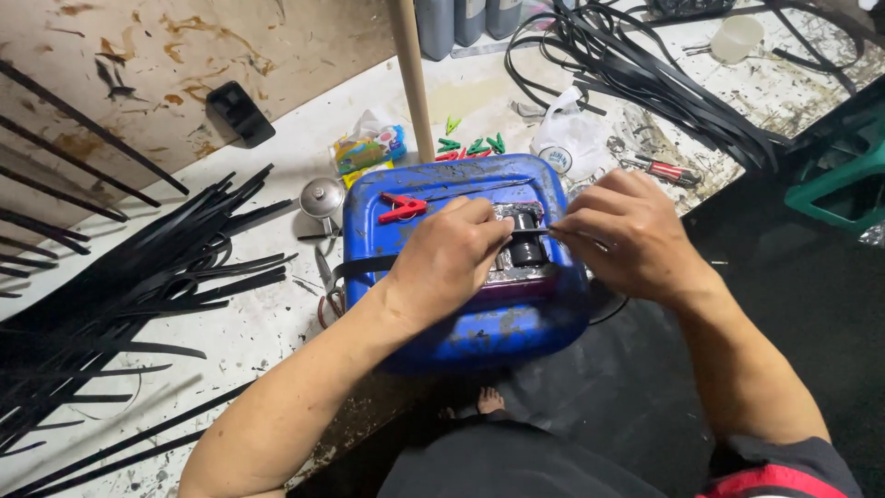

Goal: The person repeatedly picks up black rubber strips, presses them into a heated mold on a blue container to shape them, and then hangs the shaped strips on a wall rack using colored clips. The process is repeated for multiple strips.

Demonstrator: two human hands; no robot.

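A blue plastic jerrycan (479, 327) lies flat in front of me as a work surface. On its top sit a small black cylinder (528, 242) and a metal fixture. My left hand (449, 255) rests on the can, fingers pinched on a thin black strip (364, 266) that runs left under the hand. My right hand (625, 232) pinches the strip's other end just right of the cylinder. A red clothes peg (402, 207) lies on the can's far left.
Piles of black strips lie at left (138, 277) and at back right (645, 74). Green and red pegs (470, 146), a white plastic bag (572, 138), a red-handled tool (666, 170), scissors (330, 286), a wooden pole (412, 78) and a green crate (843, 180) surround the can.
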